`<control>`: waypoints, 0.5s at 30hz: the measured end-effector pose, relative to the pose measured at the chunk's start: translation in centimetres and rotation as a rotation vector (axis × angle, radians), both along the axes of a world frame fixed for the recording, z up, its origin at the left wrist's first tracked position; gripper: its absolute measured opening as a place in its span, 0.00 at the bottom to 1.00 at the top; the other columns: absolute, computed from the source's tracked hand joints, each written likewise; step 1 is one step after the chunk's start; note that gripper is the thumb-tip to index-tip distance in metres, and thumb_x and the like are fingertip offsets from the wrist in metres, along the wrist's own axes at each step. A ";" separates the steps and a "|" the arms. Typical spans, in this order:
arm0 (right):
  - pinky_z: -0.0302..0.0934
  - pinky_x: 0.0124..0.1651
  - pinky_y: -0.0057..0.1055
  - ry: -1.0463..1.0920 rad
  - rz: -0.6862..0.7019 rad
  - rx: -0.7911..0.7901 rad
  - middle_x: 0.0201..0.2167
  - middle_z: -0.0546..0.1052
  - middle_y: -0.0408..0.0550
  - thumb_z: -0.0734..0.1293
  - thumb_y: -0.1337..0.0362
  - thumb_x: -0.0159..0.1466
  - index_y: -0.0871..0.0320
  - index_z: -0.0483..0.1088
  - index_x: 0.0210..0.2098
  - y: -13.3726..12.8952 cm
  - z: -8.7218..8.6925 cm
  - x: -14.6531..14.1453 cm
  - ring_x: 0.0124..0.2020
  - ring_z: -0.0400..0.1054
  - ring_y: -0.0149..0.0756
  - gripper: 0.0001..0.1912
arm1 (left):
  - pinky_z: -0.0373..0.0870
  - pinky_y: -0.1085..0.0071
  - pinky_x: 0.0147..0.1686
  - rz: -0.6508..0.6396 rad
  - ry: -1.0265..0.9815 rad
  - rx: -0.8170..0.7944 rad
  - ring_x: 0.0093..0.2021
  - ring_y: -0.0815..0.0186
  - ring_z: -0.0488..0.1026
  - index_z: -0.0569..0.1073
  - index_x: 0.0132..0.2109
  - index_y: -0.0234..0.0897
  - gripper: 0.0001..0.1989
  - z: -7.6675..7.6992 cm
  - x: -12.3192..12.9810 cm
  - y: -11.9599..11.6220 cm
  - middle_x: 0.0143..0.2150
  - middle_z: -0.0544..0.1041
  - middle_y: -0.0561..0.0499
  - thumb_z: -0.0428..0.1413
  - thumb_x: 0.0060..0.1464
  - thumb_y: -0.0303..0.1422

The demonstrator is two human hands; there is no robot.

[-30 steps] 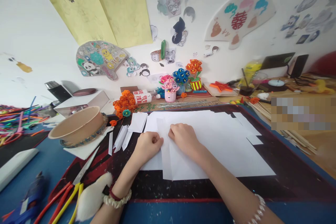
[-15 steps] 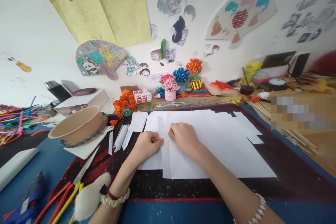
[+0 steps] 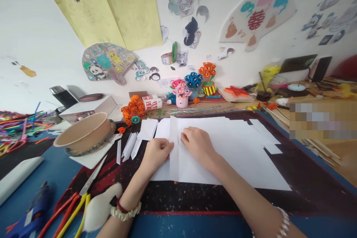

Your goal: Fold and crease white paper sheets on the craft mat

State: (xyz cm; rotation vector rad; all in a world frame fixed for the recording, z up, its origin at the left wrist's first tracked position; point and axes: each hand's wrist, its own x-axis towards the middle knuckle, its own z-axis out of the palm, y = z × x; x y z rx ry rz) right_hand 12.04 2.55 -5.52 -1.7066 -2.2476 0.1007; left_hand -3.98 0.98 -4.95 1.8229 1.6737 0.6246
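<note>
A narrow white paper strip (image 3: 174, 156) with a lengthwise crease stands between my hands, above a broad spread of white sheets (image 3: 240, 148). My left hand (image 3: 158, 153) is closed, its thumb and curled fingers pinching the strip's left edge. On the other side, my right hand (image 3: 198, 145) is closed with bent fingers at the strip's right edge; its thumb is hidden. Left of the sheets lie several folded paper pieces (image 3: 131, 147) and a square paper piece (image 3: 147, 129).
Scissors (image 3: 89, 186) with red and yellow handles lie at the left, near a blue glue gun (image 3: 35, 212). A round tan container (image 3: 82, 130) stands behind them. Flower pots (image 3: 209, 88) line the back by the wall. Thin sticks (image 3: 320, 150) lie at the right.
The strip's near end has shifted away from me and slightly left. Both hands keep their closed grip with little movement. The whole view has shifted slightly.
</note>
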 end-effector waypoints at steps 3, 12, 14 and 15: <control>0.44 0.28 0.32 0.002 0.012 0.014 0.29 0.76 0.46 0.57 0.67 0.67 0.59 0.71 0.30 -0.3 -0.2 -0.3 0.30 0.68 0.33 0.14 | 0.57 0.74 0.25 0.036 0.011 0.019 0.19 0.70 0.62 0.63 0.17 0.37 0.20 -0.2 0.2 -0.1 0.14 0.67 0.54 0.49 0.51 0.43; 0.48 0.32 0.31 -0.007 0.081 0.039 0.29 0.74 0.48 0.58 0.68 0.67 0.59 0.70 0.28 0.1 -1.4 -0.4 0.33 0.67 0.35 0.13 | 0.55 0.73 0.27 0.038 0.149 0.030 0.20 0.68 0.63 0.64 0.16 0.37 0.18 0.5 0.8 -0.7 0.15 0.68 0.54 0.51 0.50 0.39; 0.49 0.33 0.31 -0.002 0.085 0.047 0.29 0.74 0.48 0.59 0.69 0.66 0.59 0.70 0.28 0.3 -1.6 -0.3 0.33 0.67 0.35 0.12 | 0.52 0.72 0.26 0.065 0.193 0.044 0.20 0.69 0.61 0.64 0.17 0.38 0.17 0.4 0.9 -0.7 0.16 0.67 0.54 0.52 0.51 0.38; 0.49 0.33 0.31 0.001 0.084 0.051 0.29 0.74 0.48 0.59 0.69 0.66 0.60 0.70 0.28 0.3 -1.6 -0.3 0.33 0.67 0.35 0.12 | 0.50 0.72 0.26 0.075 0.212 0.047 0.20 0.69 0.60 0.64 0.17 0.37 0.17 0.4 0.9 -0.7 0.16 0.66 0.55 0.52 0.50 0.37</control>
